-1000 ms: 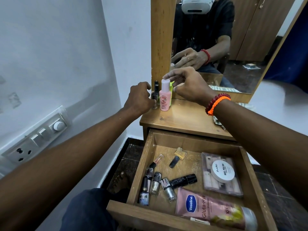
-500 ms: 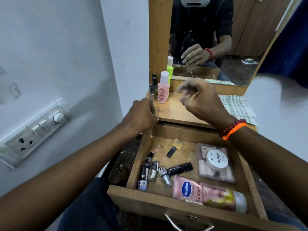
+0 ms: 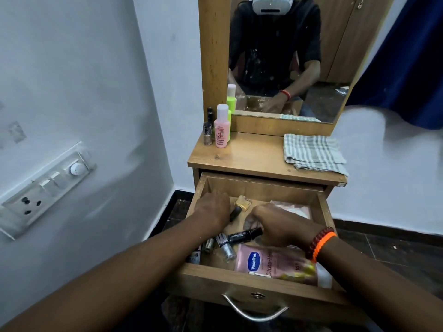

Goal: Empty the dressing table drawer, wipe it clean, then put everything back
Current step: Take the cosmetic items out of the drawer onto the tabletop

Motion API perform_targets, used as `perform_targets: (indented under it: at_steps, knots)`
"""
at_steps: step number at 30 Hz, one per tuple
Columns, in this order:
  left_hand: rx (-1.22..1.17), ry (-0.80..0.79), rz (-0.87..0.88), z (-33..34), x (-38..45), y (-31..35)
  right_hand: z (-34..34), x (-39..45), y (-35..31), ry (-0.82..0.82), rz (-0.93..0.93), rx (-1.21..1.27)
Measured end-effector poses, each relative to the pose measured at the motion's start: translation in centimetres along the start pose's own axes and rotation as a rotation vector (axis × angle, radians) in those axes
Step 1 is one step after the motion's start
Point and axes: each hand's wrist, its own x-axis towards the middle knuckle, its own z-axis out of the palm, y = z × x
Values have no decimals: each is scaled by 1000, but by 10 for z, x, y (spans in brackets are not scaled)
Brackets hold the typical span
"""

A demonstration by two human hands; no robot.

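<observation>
Pink bottle (image 3: 221,130) far left, grey-and-white checked cloth (image 3: 314,154) far right, pink Vaseline tube (image 3: 278,264) near, orange and red bracelets (image 3: 320,243) right.

Both hands have dropped from the counter top into the open drawer (image 3: 239,271). Left hand (image 3: 212,208) now sits over the bottles at the left side; right hand (image 3: 280,224) reaches down by the black tube (image 3: 244,234), covering the nail polish box.
</observation>
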Motion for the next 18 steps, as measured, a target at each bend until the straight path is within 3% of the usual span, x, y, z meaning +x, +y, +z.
perform_targets:
  at_steps: [6, 11, 14, 18]
  knots:
    - [-174, 70, -15, -7, 0, -14, 2, -7, 9, 32, 7, 21]
    - [-621, 163, 33, -28, -4, -38, -33, -10, 3, 105, -1, 119]
    - [-773, 308, 42, -46, -3, -51, -61, -3, -3, 160, -39, 172]
    - [-784, 518, 29, -60, 11, -67, -101, 15, -19, 262, -82, 197]
